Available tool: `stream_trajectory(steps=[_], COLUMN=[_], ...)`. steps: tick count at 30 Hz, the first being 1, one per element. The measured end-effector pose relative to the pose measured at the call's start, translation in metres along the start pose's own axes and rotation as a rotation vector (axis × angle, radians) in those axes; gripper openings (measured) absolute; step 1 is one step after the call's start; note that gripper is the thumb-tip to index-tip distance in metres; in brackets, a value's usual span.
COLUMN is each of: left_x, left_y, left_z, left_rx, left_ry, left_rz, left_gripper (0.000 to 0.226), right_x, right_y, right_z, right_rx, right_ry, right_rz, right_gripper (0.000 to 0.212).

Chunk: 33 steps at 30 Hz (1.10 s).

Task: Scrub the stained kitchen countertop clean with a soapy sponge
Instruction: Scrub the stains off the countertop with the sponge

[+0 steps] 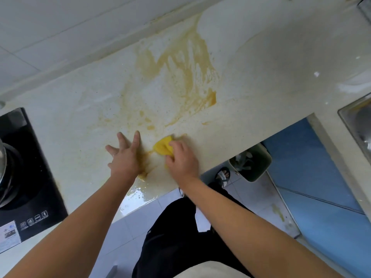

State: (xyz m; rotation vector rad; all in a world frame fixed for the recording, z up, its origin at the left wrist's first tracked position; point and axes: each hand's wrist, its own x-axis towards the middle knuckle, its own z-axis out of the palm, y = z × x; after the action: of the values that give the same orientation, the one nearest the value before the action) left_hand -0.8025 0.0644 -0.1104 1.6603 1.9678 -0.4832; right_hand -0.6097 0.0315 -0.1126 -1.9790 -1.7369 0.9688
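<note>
Much of the yellow sponge [162, 146] lay hidden under the curled fingers of the right hand [181, 159]. At nine o'clock, the frame's edge cut off the black cooktop [26, 177] and the pot [6, 169] on it; the cooktop's sticker [9, 235] was too small to read. At three o'clock, only a corner of the sink [359, 125] showed. The countertop [261, 77] hid part of the bin [255, 163].

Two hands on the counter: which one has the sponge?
The right hand, curled round the crumpled yellow sponge. The left hand lies flat and spread on the pale speckled countertop, holding nothing.
</note>
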Motion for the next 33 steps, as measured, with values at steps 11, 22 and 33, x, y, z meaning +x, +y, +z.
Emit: stream_trajectory(steps=[11,22,33], left_x=[0.001,0.006,0.007], left_y=[0.009,0.015,0.017], left_z=[-0.006,-0.006,-0.006], left_rx=[0.015,-0.014,-0.026], left_ry=[-0.022,0.006,0.023], left_rz=[-0.059,-0.099,-0.14], left_gripper=[0.115,0.125,0.127], right_x=[0.064,0.088,0.171], right_y=[0.087,0.092,0.074], right_z=[-0.091,-0.128,-0.1], right_rx=[-0.11,-0.21,-0.197], right_ry=[0.387,0.08,0.322], right_rz=[0.221,-0.119,0.056], right_gripper=[0.042,0.044,0.047])
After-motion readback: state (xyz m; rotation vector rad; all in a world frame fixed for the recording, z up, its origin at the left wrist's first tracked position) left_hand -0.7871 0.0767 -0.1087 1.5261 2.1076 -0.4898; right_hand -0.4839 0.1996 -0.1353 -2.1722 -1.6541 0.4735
